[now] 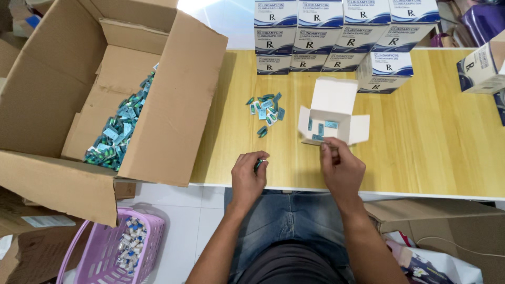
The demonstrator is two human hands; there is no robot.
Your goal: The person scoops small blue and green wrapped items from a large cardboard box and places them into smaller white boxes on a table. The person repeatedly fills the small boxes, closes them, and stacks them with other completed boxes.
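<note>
His left hand (249, 176) has its grip closed on small green-blue blister strips (258, 164); the right hand (341, 167) pinches the front flap of the open white cardboard box (332, 113) on the yellow wooden table (431, 137).

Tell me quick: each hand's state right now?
Left hand: closed on a few blue-green blister strips.
Right hand: fingertips pinched at the open white carton; what it holds cannot be told.
</note>
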